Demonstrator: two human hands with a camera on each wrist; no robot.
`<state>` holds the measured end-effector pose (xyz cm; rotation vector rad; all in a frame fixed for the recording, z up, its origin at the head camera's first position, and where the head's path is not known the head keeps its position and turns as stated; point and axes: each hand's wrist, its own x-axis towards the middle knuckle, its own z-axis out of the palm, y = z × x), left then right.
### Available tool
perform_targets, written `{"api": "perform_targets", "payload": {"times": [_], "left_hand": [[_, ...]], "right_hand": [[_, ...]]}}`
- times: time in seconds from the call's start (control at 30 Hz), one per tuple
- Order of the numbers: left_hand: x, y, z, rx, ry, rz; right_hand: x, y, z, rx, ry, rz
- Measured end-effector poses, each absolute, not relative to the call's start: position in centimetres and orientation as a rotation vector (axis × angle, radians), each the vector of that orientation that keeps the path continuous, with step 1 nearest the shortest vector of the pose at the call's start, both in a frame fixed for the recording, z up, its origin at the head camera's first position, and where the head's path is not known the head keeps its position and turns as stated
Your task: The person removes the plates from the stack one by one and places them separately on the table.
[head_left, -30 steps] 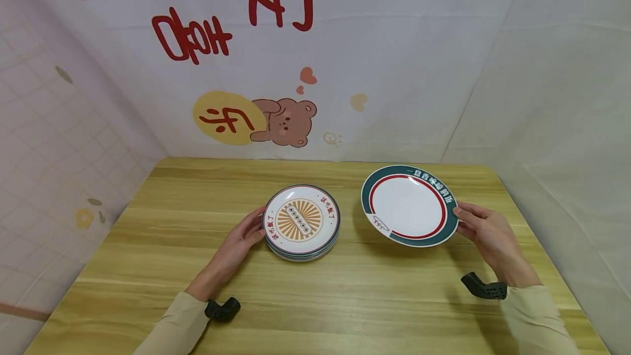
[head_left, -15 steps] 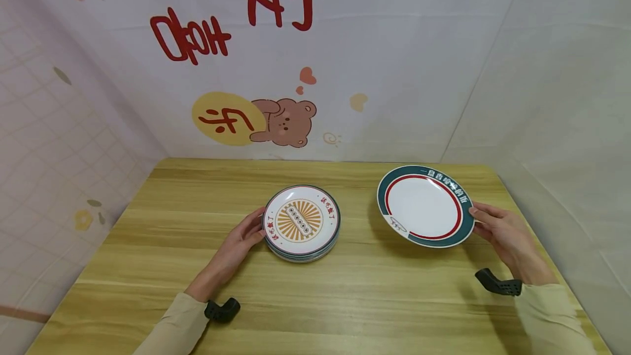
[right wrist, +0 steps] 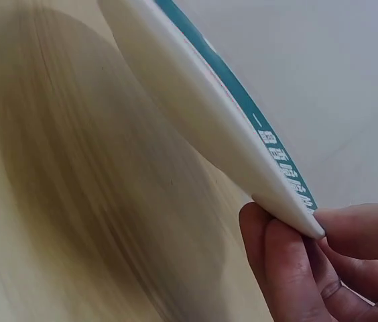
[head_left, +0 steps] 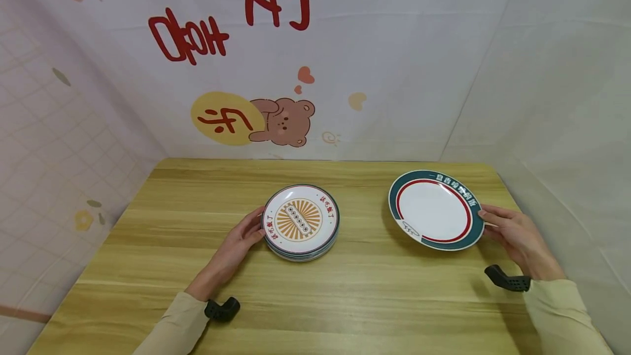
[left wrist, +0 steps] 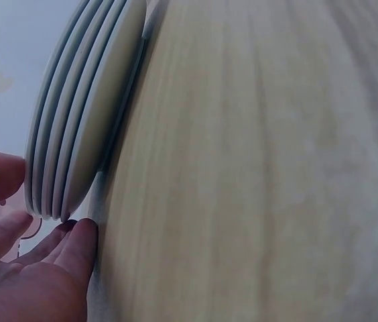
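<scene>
My right hand [head_left: 517, 237] pinches the rim of a large white plate [head_left: 434, 211] with a green border and a red ring. The plate is held above the table, slightly tilted, and the right wrist view shows its pale underside [right wrist: 182, 94] over its shadow. On the table, left of it, stands a stack of several smaller plates [head_left: 299, 219]; the top one bears an orange sunburst and red characters. My left hand [head_left: 241, 240] rests at the stack's left edge. In the left wrist view its fingers [left wrist: 75, 251] touch or lie very near the plate rims [left wrist: 58, 161].
The wood-grain table [head_left: 315, 300] lies under both hands. A white cloth [head_left: 394, 43] with red characters and a printed bear [head_left: 288, 122] hangs behind it. More pale cloth [head_left: 577, 125] closes in the right side. A black wrist device [head_left: 508, 280] sits on each wrist.
My right hand has carried the green-bordered plate to the right, and now slightly lower in view. The left hand and the stack have stayed in place.
</scene>
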<state>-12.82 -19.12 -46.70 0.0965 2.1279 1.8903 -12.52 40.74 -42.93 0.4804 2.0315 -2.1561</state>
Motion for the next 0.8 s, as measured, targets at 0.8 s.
{"api": "perform_targets", "payload": {"times": [0.8], "left_hand": [[-12.7,-19.0,-46.8,0.094,2.134,1.889]], "right_hand": [[-12.9,43.2,-44.2,0.503,2.114,-1.94]]}}
